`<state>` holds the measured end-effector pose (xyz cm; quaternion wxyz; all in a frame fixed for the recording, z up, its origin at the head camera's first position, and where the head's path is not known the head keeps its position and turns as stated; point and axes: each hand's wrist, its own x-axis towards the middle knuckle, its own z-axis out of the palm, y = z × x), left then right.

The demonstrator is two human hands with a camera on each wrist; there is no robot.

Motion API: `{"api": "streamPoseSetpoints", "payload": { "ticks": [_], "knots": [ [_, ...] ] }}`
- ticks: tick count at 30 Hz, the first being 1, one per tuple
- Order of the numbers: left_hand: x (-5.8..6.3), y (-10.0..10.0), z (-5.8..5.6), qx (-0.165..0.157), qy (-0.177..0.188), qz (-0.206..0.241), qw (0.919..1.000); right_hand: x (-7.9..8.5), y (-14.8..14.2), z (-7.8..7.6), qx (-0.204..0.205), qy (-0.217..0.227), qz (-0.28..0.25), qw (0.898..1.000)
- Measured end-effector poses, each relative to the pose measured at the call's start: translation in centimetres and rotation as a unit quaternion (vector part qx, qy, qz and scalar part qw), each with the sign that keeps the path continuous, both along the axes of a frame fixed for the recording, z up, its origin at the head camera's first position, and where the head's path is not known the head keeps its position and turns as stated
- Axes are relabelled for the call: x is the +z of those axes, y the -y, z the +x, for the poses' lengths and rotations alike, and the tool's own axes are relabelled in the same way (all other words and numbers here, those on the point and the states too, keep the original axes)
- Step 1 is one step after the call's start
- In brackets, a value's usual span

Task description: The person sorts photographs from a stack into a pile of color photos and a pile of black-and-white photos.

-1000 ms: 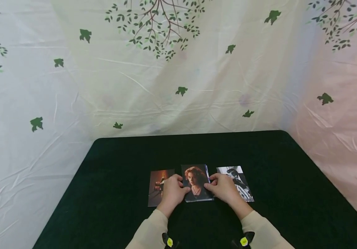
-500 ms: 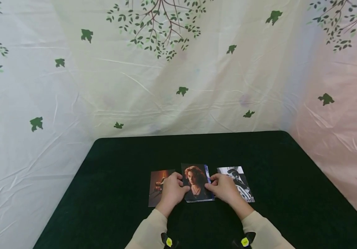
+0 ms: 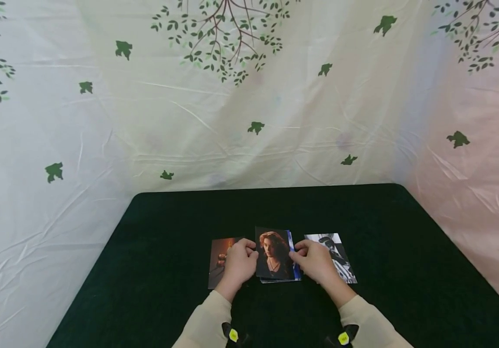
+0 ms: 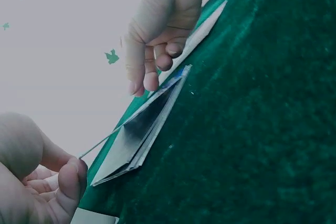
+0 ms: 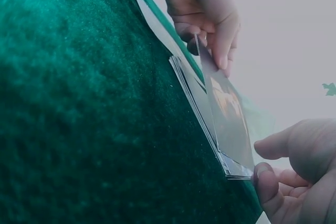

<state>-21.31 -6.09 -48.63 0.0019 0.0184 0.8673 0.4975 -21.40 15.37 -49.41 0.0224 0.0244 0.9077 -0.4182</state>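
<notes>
Portrait card: I see this photo card (image 3: pixel 272 253) on top of the pile, left edge raised, right side low over the rest.
Left hand: the left hand (image 3: pixel 239 265) pinches that raised edge between thumb and fingers.
Right hand: thumb and forefinger of the right hand (image 3: pixel 316 263) stand apart beside the pile, gripping nothing that I can see.
Pile: several cards (image 3: pixel 297 273) lie squared loosely beneath; I'd judge these left to handle.
Side cards: a warm-toned card (image 3: pixel 218 268) and a black-and-white card (image 3: pixel 346 263) lie flat on the green tabletop (image 3: pixel 167 241); I'd count two laid out, the portrait only partly lifted.
Wrist tags: yellow labels (image 3: pixel 233 335), marks too small for me to read; no brand legible.
</notes>
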Motion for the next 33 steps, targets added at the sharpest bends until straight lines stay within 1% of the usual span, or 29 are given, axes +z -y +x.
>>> {"api": "streamPoseSetpoints", "payload": {
  "ticks": [3,6,10,13,15,18,22,27,33],
  "knots": [
    [0.13,0.0,0.0,-0.003,0.018,0.044,0.9989,0.06,0.0,-0.11,-0.008,-0.002,-0.01,1.0],
    [0.28,0.04,-0.04,-0.001,0.032,0.083,0.996,0.14,0.08,-0.19,-0.017,0.001,-0.027,0.999],
    [0.46,0.13,-0.24,0.003,0.048,0.125,0.9911,0.33,0.14,-0.29,-0.026,0.007,-0.065,0.998],
    [0.59,0.29,-0.36,0.0,0.059,0.145,0.9876,0.42,0.12,-0.36,-0.034,0.026,-0.111,0.993],
    [0.7,0.38,-0.4,-0.001,0.068,0.151,0.9862,0.5,0.08,-0.37,-0.039,0.042,-0.149,0.987],
    [0.81,0.46,-0.43,0.0,0.077,0.157,0.9846,0.6,0.03,-0.44,-0.049,0.059,-0.204,0.976],
    [0.84,0.47,-0.46,0.002,0.073,0.159,0.9846,0.67,0.07,-0.61,-0.061,0.064,-0.251,0.964],
    [0.84,0.46,-0.3,0.02,0.057,0.139,0.9884,0.56,0.21,-0.74,-0.071,0.069,-0.281,0.955],
    [0.81,0.44,-0.39,0.037,0.046,0.14,0.9883,0.38,0.3,-0.8,-0.07,0.074,-0.284,0.953]
  ]
}}
